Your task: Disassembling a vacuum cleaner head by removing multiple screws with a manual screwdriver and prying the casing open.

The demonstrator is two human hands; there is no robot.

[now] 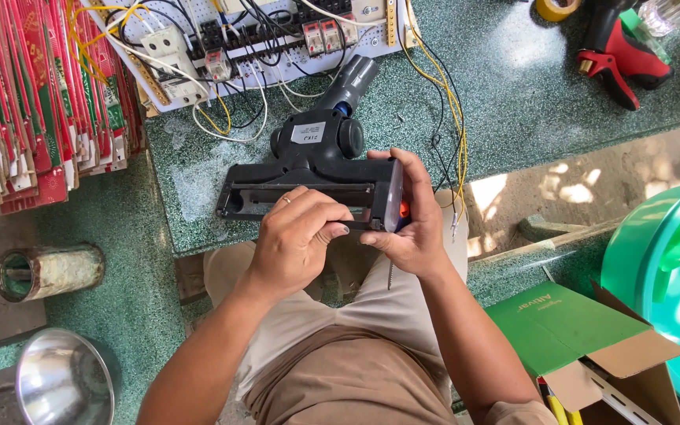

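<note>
A black vacuum floor head (308, 169) lies upside down at the front edge of the green speckled table (513, 86), its neck pointing away from me. My right hand (407, 216) grips its right end, thumb over the top, beside an orange part (404, 209). My left hand (297, 236), with a ring on one finger, rests on the front rail of the head, fingers curled against it. Whether the left hand pinches a small part I cannot tell.
A white wiring board with relays and loose yellow and black wires (261, 39) lies behind the head. Stacked red cards (33, 102) left, a red-black tool (619, 51) far right, a green bucket (670, 267), an open green cardboard box (592, 346), a metal bowl (60, 382), a tin can (45, 271).
</note>
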